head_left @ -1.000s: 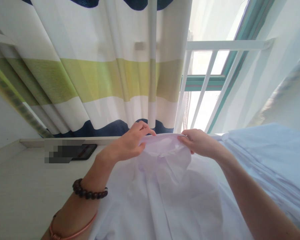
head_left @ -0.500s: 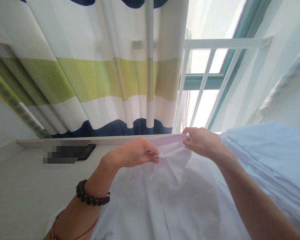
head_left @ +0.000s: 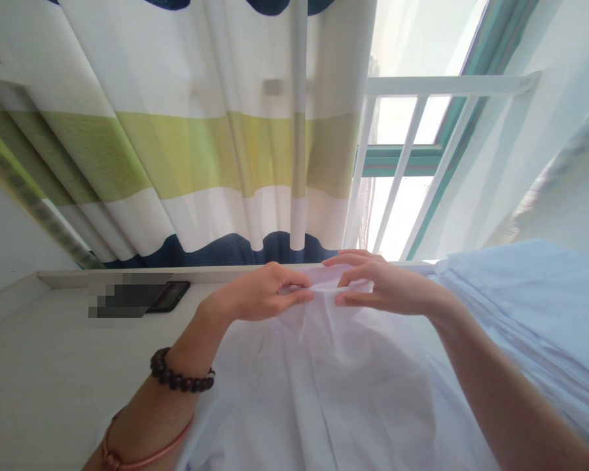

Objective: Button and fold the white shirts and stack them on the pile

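Observation:
A pale white-lilac shirt (head_left: 363, 379) lies front up on the white surface, its collar (head_left: 319, 278) at the far end. My left hand (head_left: 260, 291) is closed on the left part of the collar, thumb and fingers pinching the cloth. Over the collar's right part is my right hand (head_left: 387, 284). Its thumb and fingers are apart, with the tips at the cloth close to the middle of the collar. The collar points are partly hidden by the hands.
A stack of folded light-blue cloth (head_left: 535, 307) lies to the right. On the left, a dark phone-like object (head_left: 169, 296), partly pixelated, rests on the white surface (head_left: 39, 379). Behind stand a striped curtain (head_left: 201, 150), a white railing (head_left: 451, 85) and a window.
My right hand has moved left along the collar, its fingers now spread rather than pinching the right end. The left hand keeps its hold, nearly in place.

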`<state>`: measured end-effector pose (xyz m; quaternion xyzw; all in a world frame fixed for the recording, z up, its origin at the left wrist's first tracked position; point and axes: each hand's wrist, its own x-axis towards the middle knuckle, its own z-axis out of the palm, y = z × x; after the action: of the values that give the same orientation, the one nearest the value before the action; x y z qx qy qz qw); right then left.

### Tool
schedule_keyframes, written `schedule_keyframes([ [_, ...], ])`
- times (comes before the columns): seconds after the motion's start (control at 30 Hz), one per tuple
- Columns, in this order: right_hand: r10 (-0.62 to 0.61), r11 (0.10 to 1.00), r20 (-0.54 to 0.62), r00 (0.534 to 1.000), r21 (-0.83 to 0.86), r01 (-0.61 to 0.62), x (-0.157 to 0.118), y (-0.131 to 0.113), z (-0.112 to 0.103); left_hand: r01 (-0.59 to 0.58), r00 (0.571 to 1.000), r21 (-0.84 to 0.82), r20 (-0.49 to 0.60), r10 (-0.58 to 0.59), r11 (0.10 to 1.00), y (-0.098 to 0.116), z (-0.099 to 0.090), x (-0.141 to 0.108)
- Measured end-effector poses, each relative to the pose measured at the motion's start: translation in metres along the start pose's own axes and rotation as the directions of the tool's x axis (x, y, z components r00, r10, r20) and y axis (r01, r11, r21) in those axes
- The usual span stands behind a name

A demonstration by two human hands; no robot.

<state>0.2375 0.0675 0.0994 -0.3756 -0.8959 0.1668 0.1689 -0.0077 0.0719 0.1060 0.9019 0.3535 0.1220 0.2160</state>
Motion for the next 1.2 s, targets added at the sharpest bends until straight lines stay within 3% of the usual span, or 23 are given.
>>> schedule_keyframes([
  [0.17, -0.044, 0.999, -0.053, 0.998, -0.029, 0.043, 0.005, -0.001, 0.003, -0.005, 1.000, -0.045, -0.028, 0.004, 0.999, 0.000, 0.001, 0.001],
  [0.43, 0.099, 0.995, -0.128, 0.987, -0.009, -0.101, 0.009, -0.001, 0.011, 0.011, 1.000, -0.076, 0.001, -0.011, 0.997, -0.003, 0.001, 0.000],
  [0.63, 0.161, 0.969, -0.221, 0.962, -0.152, -0.197, 0.004, 0.014, 0.000, 0.070, 0.993, 0.026, -0.097, -0.068, 0.997, -0.011, -0.010, -0.004],
  [0.83, 0.070, 0.981, -0.195, 0.978, -0.163, -0.102, -0.004, 0.014, -0.012, 0.074, 0.963, 0.241, -0.269, -0.007, 0.968, -0.024, -0.014, -0.007],
  [0.97, 0.041, 0.963, -0.213, 0.976, -0.252, -0.095, 0.023, 0.019, -0.009, 0.129, 0.928, 0.297, -0.372, -0.009, 0.946, -0.036, -0.016, 0.005],
  [1.1, 0.184, 0.895, -0.369, 0.911, -0.321, -0.310, 0.077, 0.043, 0.004, 0.223, 0.865, 0.244, -0.497, -0.076, 0.944, -0.062, -0.014, 0.041],
  [1.2, 0.229, 0.871, -0.415, 0.880, -0.317, -0.376, 0.105, 0.058, 0.025, 0.266, 0.847, 0.225, -0.518, -0.117, 0.937, -0.081, -0.005, 0.066],
])
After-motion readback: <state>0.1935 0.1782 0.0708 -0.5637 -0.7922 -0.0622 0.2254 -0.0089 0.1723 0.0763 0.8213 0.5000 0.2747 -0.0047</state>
